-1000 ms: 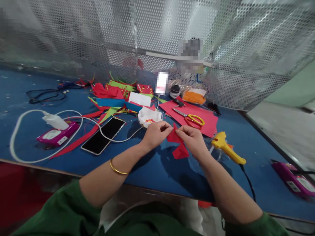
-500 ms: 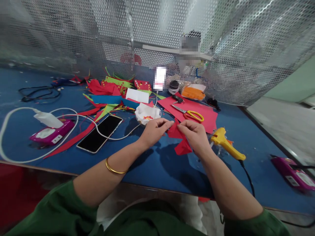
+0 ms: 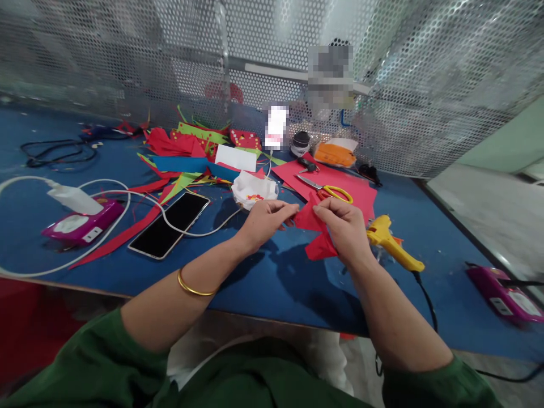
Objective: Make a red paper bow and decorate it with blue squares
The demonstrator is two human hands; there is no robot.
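My right hand (image 3: 346,226) is closed on a piece of folded red paper (image 3: 309,218), pinching it between thumb and fingers. A lower flap of the paper hangs under that hand, above the blue table. My left hand (image 3: 266,224) is at the paper's left edge, thumb and fingers pressed together in a pinch. Whatever its fingertips hold, if anything, is too small to make out. Just behind my left hand stands a white-lined bowl (image 3: 242,190) with small red and yellow bits in it. Yellow-handled scissors (image 3: 335,194) lie on a red paper sheet (image 3: 361,198) beyond my right hand.
A yellow glue gun (image 3: 393,243) with a black cord lies right of my right hand. A phone (image 3: 170,225) crossed by a white cable and a purple power strip (image 3: 87,221) are on the left. Colored paper scraps (image 3: 174,144) lie behind. A mesh screen (image 3: 170,51) bounds the table's back.
My hands have moved slightly apart; my left fingertips have come away from the paper's middle to its left edge. The red paper has shifted a little right with my right hand.
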